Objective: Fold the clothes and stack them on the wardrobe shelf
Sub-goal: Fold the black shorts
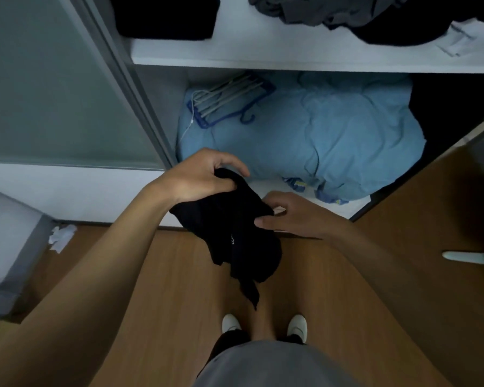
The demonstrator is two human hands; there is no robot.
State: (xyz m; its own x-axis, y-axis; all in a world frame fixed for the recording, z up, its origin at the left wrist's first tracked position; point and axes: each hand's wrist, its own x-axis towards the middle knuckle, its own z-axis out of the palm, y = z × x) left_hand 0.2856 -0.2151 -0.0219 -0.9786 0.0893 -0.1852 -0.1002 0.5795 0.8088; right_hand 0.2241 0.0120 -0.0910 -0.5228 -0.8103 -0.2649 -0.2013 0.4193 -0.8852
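A black garment [232, 233] hangs bunched in the air in front of the open wardrobe, above the wooden floor. My left hand [204, 177] grips its upper left edge, fingers curled over the cloth. My right hand [288, 216] pinches the garment's right edge between thumb and fingers. The white wardrobe shelf [263, 55] runs across the top of the view. On it lies a folded black pile [165, 18] at the left and a loose heap of grey and black clothes [361, 15] at the right.
Below the shelf a light blue bedding bundle [333, 135] fills the wardrobe bottom, with blue and white hangers [227, 99] on it. A sliding door [53, 93] stands at the left. Crumpled white paper [60, 237] lies on the floor. My white shoes [263, 326] are below.
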